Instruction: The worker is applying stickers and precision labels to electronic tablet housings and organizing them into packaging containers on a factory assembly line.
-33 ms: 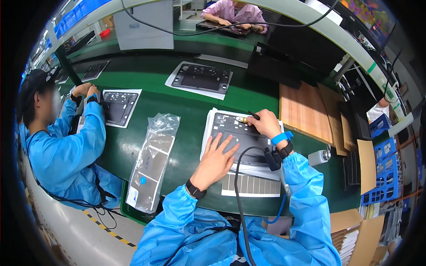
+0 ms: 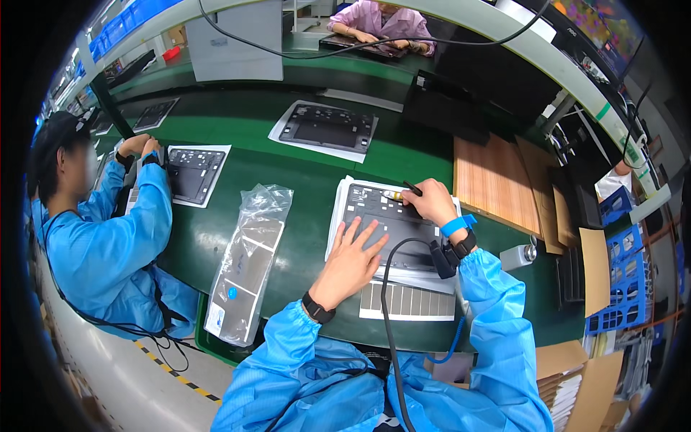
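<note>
A dark flat panel with small white patches, like a laptop cover (image 2: 374,204), lies on white sheets (image 2: 335,216) in front of me. My left hand (image 2: 350,258) rests on its left part, palm down with fingers spread. My right hand (image 2: 434,203) is closed around a slim pen-shaped tool (image 2: 394,195), black at one end and pale yellow at the other. The yellow end is over the panel's upper part; whether it touches cannot be made out. A sheet of grey rectangular pads (image 2: 410,301) lies at the panel's near edge.
A clear plastic bag of grey sheets (image 2: 248,266) lies to the left. To the right are a metal-topped bottle (image 2: 518,255) and a wooden board (image 2: 493,180). Another panel (image 2: 327,126) lies farther back. A co-worker in blue (image 2: 108,230) works at the left; black cables hang across.
</note>
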Tool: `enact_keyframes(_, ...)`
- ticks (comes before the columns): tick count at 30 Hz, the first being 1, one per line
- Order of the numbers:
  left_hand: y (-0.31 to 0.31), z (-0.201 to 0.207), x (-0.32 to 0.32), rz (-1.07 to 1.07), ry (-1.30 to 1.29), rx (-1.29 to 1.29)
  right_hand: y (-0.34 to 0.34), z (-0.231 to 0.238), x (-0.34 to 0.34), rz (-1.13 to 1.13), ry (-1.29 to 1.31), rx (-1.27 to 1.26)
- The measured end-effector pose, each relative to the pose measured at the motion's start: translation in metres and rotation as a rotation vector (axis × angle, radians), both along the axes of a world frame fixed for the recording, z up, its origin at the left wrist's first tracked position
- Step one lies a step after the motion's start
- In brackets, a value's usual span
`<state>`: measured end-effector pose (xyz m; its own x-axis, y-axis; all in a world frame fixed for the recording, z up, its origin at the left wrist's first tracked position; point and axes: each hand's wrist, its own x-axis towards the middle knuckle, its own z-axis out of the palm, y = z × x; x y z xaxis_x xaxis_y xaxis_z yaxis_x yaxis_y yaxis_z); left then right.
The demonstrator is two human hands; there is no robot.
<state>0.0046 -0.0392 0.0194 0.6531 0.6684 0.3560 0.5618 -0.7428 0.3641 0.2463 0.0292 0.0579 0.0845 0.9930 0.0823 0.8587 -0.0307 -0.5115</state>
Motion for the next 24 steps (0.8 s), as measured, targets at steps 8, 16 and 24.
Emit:
enact_keyframes(8,0.000,0.001,0.003,-0.004,0.021,0.026,-0.002,0.005,-0.005,-0.018,-0.127,0.034)
enact_keyframes(16,-0.038,0.031,-0.020,-0.042,-0.110,-0.178,-0.152,0.028,-0.066,0.014,0.882,0.067)
enact_keyframes(24,-0.103,0.012,-0.048,-0.147,-1.031,-0.832,-0.239,-0.001,-0.132,0.023,0.581,0.337)
